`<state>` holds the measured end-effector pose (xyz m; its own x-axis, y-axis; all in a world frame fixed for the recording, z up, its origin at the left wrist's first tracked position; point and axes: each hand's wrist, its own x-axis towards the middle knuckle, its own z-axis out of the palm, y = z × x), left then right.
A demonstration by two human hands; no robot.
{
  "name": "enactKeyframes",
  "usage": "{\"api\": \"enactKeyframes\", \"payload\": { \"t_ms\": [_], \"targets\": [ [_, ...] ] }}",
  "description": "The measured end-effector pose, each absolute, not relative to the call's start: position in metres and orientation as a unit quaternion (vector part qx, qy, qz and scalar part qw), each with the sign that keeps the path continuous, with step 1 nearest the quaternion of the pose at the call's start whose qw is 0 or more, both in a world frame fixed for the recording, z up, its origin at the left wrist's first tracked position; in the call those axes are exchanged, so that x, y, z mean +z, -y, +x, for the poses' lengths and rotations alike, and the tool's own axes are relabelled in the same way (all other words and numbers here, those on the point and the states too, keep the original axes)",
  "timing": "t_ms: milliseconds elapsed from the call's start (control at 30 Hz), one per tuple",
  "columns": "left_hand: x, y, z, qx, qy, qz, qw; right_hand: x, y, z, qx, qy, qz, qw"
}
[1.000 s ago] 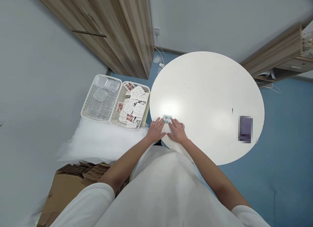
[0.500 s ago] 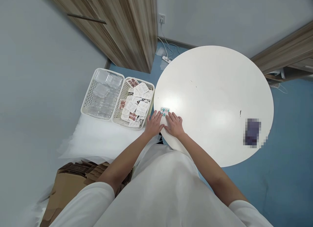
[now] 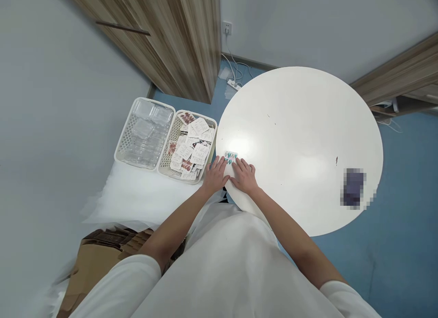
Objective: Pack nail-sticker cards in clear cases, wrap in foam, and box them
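A small set of teal and pale press-on nails (image 3: 231, 155) lies flat near the left edge of the round white table (image 3: 294, 112). My left hand (image 3: 215, 175) rests on the tabletop at its lower left, fingers stretched out and fingertips at the set's edge. On the other side, my right hand (image 3: 244, 175) lies with fingers spread, its fingertips touching the lower right corner. Both thumbs point toward each other below the set. Neither hand grips anything. The fingertips partly cover the set's lower edge.
Left of the table, a white basket (image 3: 215, 138) holds many printed cards, some with reddish nails. Beside it, another basket (image 3: 120, 142) contains clear plastic cases. A blurred dark object (image 3: 353, 188) lies at the table's right. Cardboard (image 3: 92, 268) is at lower left.
The camera view has shifted very slightly. Both hands keep nearly the same place around the nail set, which stays flat on the table.
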<state>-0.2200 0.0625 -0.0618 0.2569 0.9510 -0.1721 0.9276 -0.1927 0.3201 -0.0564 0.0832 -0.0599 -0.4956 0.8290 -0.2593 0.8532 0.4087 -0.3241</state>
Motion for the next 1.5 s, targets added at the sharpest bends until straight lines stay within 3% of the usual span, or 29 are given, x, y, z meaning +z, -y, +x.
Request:
{"api": "enactKeyframes", "payload": {
  "t_ms": [367, 633, 867, 1100, 1233, 1500],
  "targets": [
    [-0.056, -0.053, -0.216, 0.05, -0.625, 0.756, 0.187, -0.05, -0.077, -0.035, -0.216, -0.842, 0.494, -0.023],
    [-0.043, -0.006, -0.188, 0.056, -0.691, 0.701, 0.167, -0.051, -0.049, 0.013, -0.207, -0.854, 0.472, -0.072],
    [-0.026, 0.049, -0.198, 0.047, -0.722, 0.648, 0.238, -0.055, -0.028, 0.026, -0.205, -0.89, 0.396, -0.094],
    [0.007, 0.083, -0.246, 0.119, -0.724, 0.623, 0.272, -0.037, -0.014, -0.008, -0.227, -0.887, 0.361, -0.177],
    [0.026, 0.099, -0.272, 0.17, -0.71, 0.616, 0.297, -0.024, -0.003, -0.048, -0.297, -0.889, 0.314, -0.148],
    [0.056, 0.117, -0.33, 0.248, -0.716, 0.589, 0.281, 0.016, -0.011, -0.125, -0.318, -0.888, 0.305, -0.133]
  ]
}}
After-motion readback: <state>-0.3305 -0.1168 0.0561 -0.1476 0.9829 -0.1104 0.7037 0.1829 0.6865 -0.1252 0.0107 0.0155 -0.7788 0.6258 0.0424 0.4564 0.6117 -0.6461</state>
